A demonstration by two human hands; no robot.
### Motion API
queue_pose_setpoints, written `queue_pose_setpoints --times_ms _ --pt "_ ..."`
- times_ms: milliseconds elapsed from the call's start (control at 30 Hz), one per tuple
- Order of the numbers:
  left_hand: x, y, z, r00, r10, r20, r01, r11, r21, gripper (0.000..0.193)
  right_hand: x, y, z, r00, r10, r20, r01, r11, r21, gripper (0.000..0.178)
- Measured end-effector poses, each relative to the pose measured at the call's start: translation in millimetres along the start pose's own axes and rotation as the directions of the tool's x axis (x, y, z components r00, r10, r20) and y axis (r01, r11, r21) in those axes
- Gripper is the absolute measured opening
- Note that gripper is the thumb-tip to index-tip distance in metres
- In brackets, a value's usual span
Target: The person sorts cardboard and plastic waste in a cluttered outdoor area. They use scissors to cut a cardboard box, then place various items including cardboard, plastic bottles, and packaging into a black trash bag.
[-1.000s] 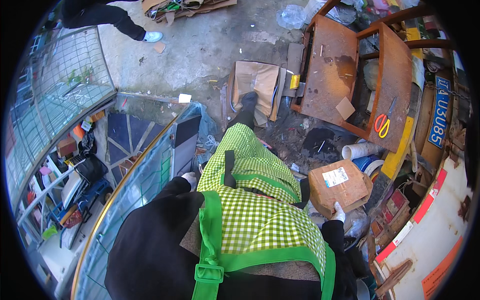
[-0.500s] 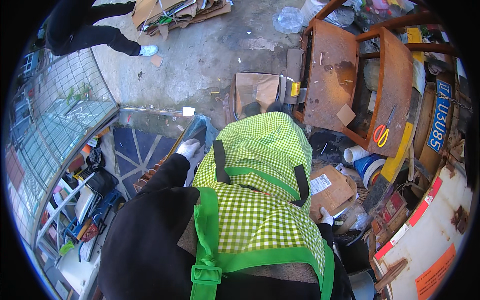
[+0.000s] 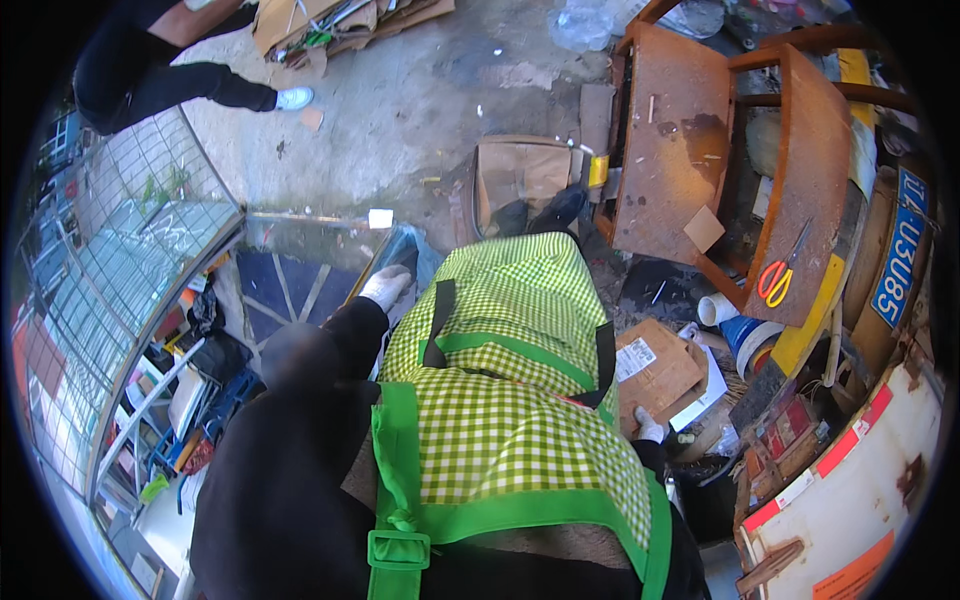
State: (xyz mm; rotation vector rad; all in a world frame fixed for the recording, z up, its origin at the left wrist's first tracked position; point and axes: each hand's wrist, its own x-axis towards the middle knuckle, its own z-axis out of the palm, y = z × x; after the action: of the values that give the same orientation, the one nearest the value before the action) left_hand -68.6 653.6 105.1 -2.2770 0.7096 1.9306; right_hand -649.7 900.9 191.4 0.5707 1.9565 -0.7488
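Note:
My left hand (image 3: 385, 287), in a white glove, is beside a translucent blue plastic bag (image 3: 424, 262). Its fingers are curled, and what they hold, if anything, is hidden. To the right of my green checked apron (image 3: 530, 425), my right hand (image 3: 650, 425) is also gloved in white. Its fingers close on the lower edge of a brown cardboard box (image 3: 665, 380) with a white label. A white sheet or panel (image 3: 705, 388) sticks out from beside that box. The apron bulges forward and covers much of the space between my hands.
On the right stand worn wooden chairs (image 3: 672, 140), one bearing orange-handled scissors (image 3: 775, 283). An open carton (image 3: 525, 175) sits ahead, and flattened cardboard (image 3: 345, 25) is piled farther off. A person (image 3: 165, 75) is at the upper left, beyond a wire mesh panel (image 3: 150, 195).
My left hand has moved slightly up and right. The cardboard box has shifted, and the white sheet now shows at its right. The person at the upper left has bent lower; an arm now shows.

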Motion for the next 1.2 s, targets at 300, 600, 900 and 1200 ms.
queue_pose_setpoints --times_ms 300,600,900,1200 --pt "28.5 65.3 -16.3 0.99 0.142 0.024 -0.144 0.961 0.237 0.027 3.5 105.5 -29.8 0.984 0.089 -0.156 -0.082 0.995 0.05 0.046" --pt "16.8 112.5 -14.8 0.984 0.176 -0.002 -0.172 0.966 0.191 0.033 82.9 193.0 -74.8 0.981 0.143 -0.134 -0.147 0.989 -0.022 0.043" --pt "-47.3 74.0 -38.9 0.994 0.109 -0.018 -0.087 0.873 0.479 0.04 31.1 48.4 -14.6 0.991 0.11 -0.075 -0.113 0.993 -0.039 0.038" --pt "-52.0 102.2 -88.3 0.993 0.026 -0.114 0.015 0.939 0.344 0.038 32.3 50.8 7.6 0.981 0.191 -0.034 -0.192 0.981 -0.025 0.046"
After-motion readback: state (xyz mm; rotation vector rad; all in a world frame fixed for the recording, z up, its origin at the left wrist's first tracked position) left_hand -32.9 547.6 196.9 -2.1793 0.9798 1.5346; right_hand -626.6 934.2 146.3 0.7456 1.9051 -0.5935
